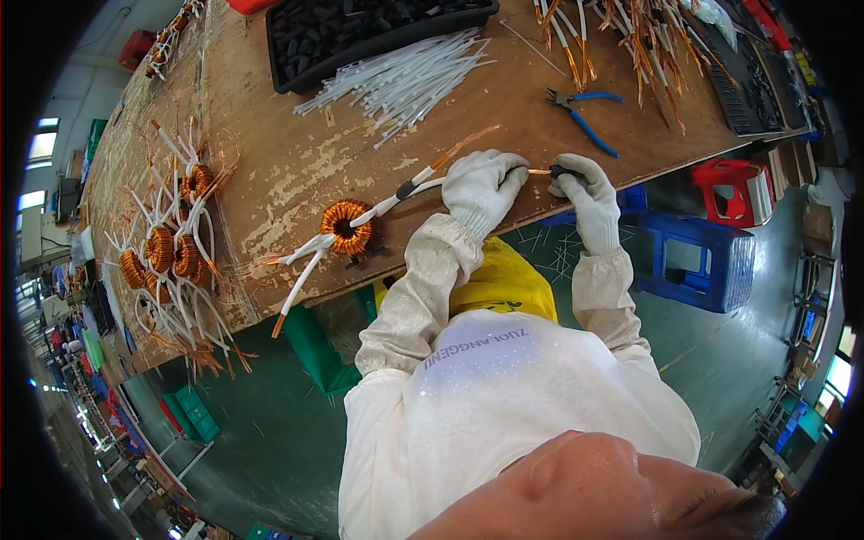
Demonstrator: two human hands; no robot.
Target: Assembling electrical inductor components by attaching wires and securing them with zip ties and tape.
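A toroidal coil (346, 227) wound with copper wire lies near the table's front edge, its white-sleeved leads spread to both sides. In a white glove, my left hand (486, 187) is closed around one lead, whose bare copper end sticks out toward the right. At that end my right hand (589, 200), also gloved, pinches a small black sleeve (560, 171) with thumb and fingers. The copper tip meets the sleeve; how far inside it sits I cannot tell. Another lead (418, 184) with a black sleeve partway along it points up and right, ending in loose copper strands.
Beyond my hands lie blue-handled cutters (585, 112), white cable ties (405, 76) and a black tray (279, 67) of black sleeves. More coils (160, 250) are heaped at left. Stripped wires (648, 45) lie at far right. Blue (697, 261) and red (733, 193) stools stand beside the table.
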